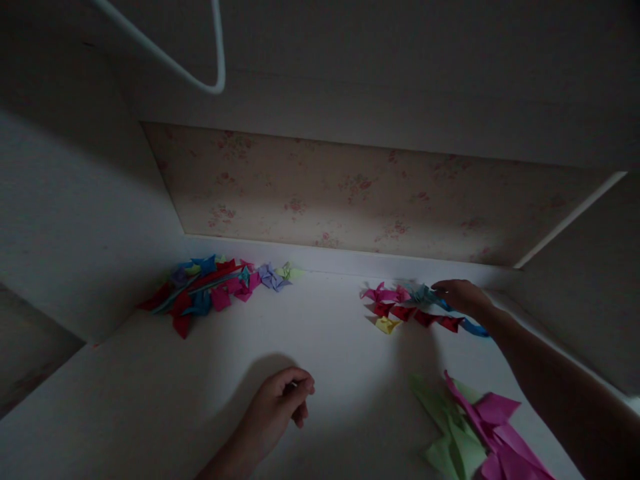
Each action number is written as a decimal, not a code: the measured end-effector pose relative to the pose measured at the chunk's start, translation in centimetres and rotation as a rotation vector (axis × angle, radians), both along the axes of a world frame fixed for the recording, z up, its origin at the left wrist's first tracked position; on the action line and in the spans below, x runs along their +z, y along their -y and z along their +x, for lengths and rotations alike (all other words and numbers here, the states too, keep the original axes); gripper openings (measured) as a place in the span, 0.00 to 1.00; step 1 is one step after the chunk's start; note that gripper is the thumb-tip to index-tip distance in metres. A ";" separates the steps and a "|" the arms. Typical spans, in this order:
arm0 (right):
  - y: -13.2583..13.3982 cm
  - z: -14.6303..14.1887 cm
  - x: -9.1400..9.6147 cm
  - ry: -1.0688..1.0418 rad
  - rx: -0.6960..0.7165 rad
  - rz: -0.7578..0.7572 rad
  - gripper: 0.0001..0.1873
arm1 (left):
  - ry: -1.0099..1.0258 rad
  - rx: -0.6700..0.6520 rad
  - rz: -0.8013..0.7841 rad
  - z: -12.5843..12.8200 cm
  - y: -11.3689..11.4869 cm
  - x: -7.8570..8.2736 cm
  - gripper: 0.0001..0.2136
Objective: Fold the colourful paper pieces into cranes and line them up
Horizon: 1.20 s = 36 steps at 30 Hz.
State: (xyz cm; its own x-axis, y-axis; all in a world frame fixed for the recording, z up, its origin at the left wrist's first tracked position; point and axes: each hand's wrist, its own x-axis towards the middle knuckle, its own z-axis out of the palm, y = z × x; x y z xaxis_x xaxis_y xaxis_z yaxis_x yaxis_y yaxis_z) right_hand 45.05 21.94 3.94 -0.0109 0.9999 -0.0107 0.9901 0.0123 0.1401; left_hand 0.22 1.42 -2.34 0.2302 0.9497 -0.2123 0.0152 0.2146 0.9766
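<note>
At the right rear of the white shelf, my right hand (pixel 463 295) reaches in with its fingers pinched together at a grey-blue origami piece (pixel 423 295). Around it lie pink origami (pixel 381 293), red origami (pixel 425 318), a yellow origami piece (pixel 387 325) and blue origami (pixel 474 327), partly hidden behind my arm. My left hand (pixel 280 403) hovers over the front middle of the shelf, fingers curled and thumb against them, with nothing visible in it. Closer to me on the right are larger folded papers, one light green (pixel 453 433) and one magenta (pixel 507 433).
A heap of multicoloured origami (pixel 215 283) fills the left rear corner. Side panels (pixel 90 220) enclose the shelf (pixel 320 333), with floral wallpaper (pixel 310 190) at the back. Above, a white bent rod or cord (pixel 217 63) hangs at the upper left.
</note>
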 end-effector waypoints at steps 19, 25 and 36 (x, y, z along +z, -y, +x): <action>-0.2 -1.9 0.3 0.018 -0.007 -0.011 0.20 | -0.029 0.000 -0.003 0.1 0.0 0.6 0.16; 0.1 -1.6 0.9 0.016 -0.026 0.013 0.19 | -0.027 -0.005 0.005 0.1 0.0 0.4 0.16; -1.2 -6.9 0.4 0.108 0.130 0.099 0.19 | -0.031 0.000 0.010 0.1 0.0 0.4 0.16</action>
State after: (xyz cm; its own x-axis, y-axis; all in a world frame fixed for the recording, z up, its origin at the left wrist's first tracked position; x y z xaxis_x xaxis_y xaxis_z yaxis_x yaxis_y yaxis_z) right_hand 38.14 23.13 4.32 -0.1443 0.9863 0.0794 0.9602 0.1202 0.2521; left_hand 0.32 1.43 -1.94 0.2239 0.9517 -0.2101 0.0458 0.2051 0.9777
